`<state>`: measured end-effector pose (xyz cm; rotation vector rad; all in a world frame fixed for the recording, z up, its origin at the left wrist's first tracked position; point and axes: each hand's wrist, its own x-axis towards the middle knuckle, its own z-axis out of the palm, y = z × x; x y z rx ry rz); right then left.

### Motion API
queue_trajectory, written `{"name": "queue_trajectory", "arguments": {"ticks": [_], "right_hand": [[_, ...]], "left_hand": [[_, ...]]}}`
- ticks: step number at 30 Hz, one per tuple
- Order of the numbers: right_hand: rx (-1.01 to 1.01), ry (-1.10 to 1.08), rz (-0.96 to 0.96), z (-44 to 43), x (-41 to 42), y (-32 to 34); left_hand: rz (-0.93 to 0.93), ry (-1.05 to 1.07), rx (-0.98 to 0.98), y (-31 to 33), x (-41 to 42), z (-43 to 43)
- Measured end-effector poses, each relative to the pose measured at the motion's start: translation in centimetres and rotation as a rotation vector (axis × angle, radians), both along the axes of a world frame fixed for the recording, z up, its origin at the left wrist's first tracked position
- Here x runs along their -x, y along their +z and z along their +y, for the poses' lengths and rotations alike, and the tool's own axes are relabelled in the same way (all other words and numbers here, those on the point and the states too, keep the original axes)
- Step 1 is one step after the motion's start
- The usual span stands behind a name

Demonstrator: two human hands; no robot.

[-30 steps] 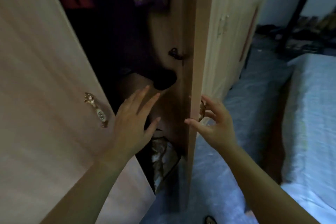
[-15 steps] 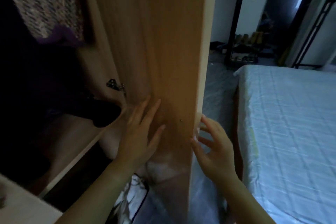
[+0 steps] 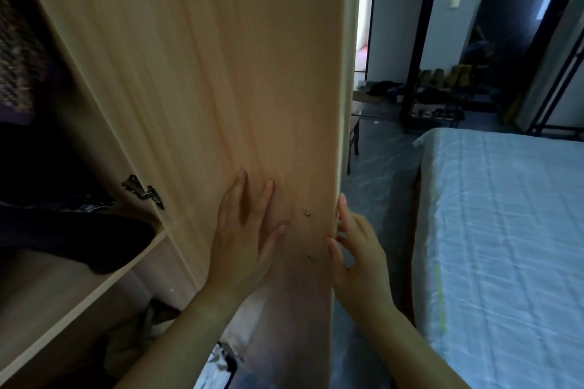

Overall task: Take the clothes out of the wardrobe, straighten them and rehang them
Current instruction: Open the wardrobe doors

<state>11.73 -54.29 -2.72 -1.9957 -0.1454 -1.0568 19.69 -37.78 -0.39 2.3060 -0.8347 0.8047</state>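
Clothes (image 3: 72,230), dark, lie on the wardrobe shelf (image 3: 94,290) far left of the fingers. Left hand (image 3: 243,237) presses flat, fingers spread, on the open wardrobe door (image 3: 221,73). Right hand (image 3: 357,256), fingers loosely spread, touches the door's edge; bed (image 3: 505,246) lies right of it.

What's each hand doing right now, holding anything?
Left hand: open, palm flat on the inner face of the wardrobe door, holding nothing.
Right hand: open, fingers spread at the door's outer edge, gripping nothing.

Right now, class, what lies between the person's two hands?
The open wardrobe door: left hand flat on its inner face, right hand at its outer edge, in the head view.
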Motion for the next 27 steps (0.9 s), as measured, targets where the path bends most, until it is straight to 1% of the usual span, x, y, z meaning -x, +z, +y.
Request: {"name": "queue_trajectory", "arguments": {"ticks": [5,8,11,15,17,19,22,25,27], "right_hand": [[-0.011,0.007,0.055,-1.5,-1.6,0.1],[-0.003,0.010,0.110,-1.5,-1.4,0.2],[0.081,-0.032,0.124,-1.3,-0.4,0.8],[0.200,-0.155,0.082,0.1,2.1,1.9],[0.207,-0.153,0.122,2.6,3.9,2.0],[0.244,-0.084,0.214,5.8,5.2,1.7],[0.356,0.112,0.300,11.4,5.6,0.9],[0.414,0.290,0.348,17.3,4.8,0.8],[0.450,0.415,0.324,21.4,3.9,1.2]], "left_hand": [[-0.018,0.083,-0.022,-0.2,-1.0,-1.9],[-0.059,0.129,-0.073,-0.3,-1.1,-1.9],[-0.077,0.124,-0.136,0.0,-0.8,-1.1],[0.023,0.110,-0.262,0.3,0.3,1.8],[0.069,0.133,-0.308,0.0,2.0,4.5],[0.119,0.175,-0.317,-0.2,4.1,8.0],[0.164,0.264,-0.313,-0.2,7.6,14.6],[0.188,0.433,-0.312,-0.3,11.3,22.0],[0.202,0.564,-0.301,-0.2,13.7,26.8]]}}
